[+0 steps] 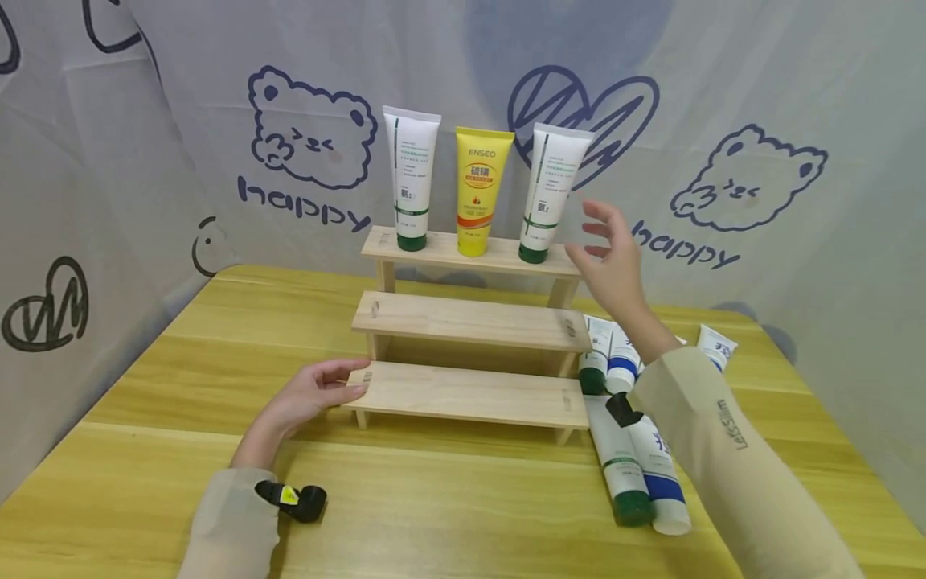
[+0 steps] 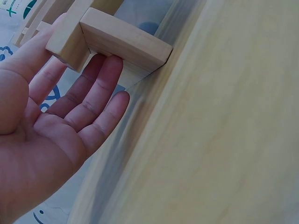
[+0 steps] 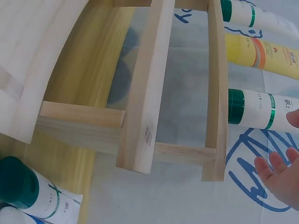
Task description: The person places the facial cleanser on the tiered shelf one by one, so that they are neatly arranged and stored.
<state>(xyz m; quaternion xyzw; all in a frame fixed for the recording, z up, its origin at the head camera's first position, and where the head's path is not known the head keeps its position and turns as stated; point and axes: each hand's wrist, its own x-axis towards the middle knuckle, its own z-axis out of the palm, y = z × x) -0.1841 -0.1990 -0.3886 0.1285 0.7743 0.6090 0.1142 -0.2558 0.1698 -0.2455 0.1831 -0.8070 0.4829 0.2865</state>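
Note:
A three-step wooden display stand stands on the table. My left hand grips the left end of its lowest step; in the left wrist view, the fingertips meet the wood beside a leg. On the top step, a white tube, a yellow tube and a second white tube stand upright on their caps. My right hand is beside the right-hand white tube, fingers spread and loosely bent, holding nothing. In the right wrist view, its thumb overlaps that tube.
Right of the stand, several more tubes lie on the table, including a green-capped white tube and a blue-banded one. A pale cloth with bear and heart drawings hangs behind the table.

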